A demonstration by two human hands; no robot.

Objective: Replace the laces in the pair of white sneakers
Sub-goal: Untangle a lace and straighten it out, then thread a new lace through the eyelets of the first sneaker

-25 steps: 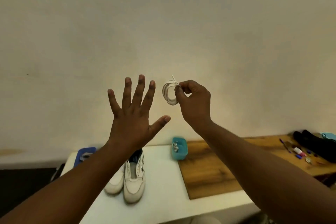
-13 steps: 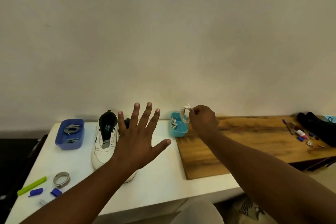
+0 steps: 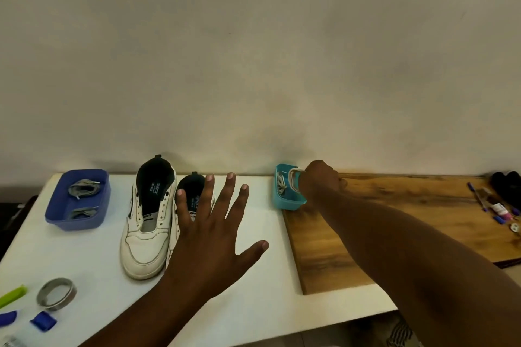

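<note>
Two white sneakers without laces stand side by side on the white table: the left sneaker (image 3: 146, 222) is in full view, the right sneaker (image 3: 188, 200) is mostly behind my left hand (image 3: 210, 236). That hand hovers over it, fingers spread, holding nothing. My right hand (image 3: 320, 182) is shut on a coiled white lace (image 3: 293, 182) right over the small teal tray (image 3: 290, 203), which holds another white lace (image 3: 280, 186).
A blue tray (image 3: 56, 214) with grey laces sits at the far left. A tape roll (image 3: 56, 293), a green piece and blue caps lie at the front left. A wooden board (image 3: 408, 220) on the right carries pens and small items at its far end.
Both hands came down from in front of the wall to table level. My right hand carried the coiled lace down to the teal tray; the view tilted down.
</note>
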